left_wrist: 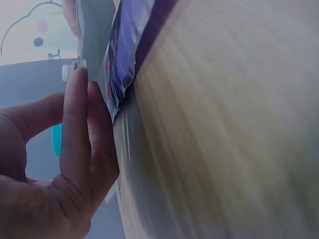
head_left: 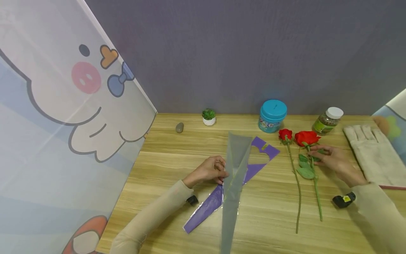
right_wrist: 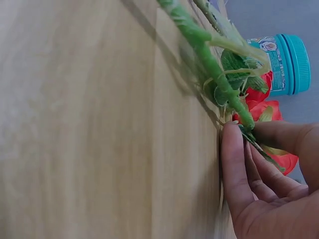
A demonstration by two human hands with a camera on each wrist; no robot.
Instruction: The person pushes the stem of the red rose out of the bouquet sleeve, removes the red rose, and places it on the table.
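My left hand (head_left: 209, 170) pinches the left edge of a long, tapered grey flower sleeve (head_left: 234, 190). Crossing beneath it on the table lies a purple flower sleeve (head_left: 204, 210) with a cutout at its wide end. On the right, my right hand (head_left: 333, 162) holds a rose (head_left: 307, 137) by its green stem, just under the big red bloom. Thumb and fingertips meet at the stem (right_wrist: 219, 74) in the right wrist view, close over the wood. A second rose (head_left: 285, 134), with a smaller bloom and browner stem, lies just left of it.
Along the back stand a grey stone (head_left: 179, 127), a small potted succulent (head_left: 209, 117), a turquoise lidded tub (head_left: 272, 116) and a white-capped jar (head_left: 328, 121). A pale work glove (head_left: 374, 155) lies at the right edge. A grey wall (head_left: 238, 56) rises behind the table.
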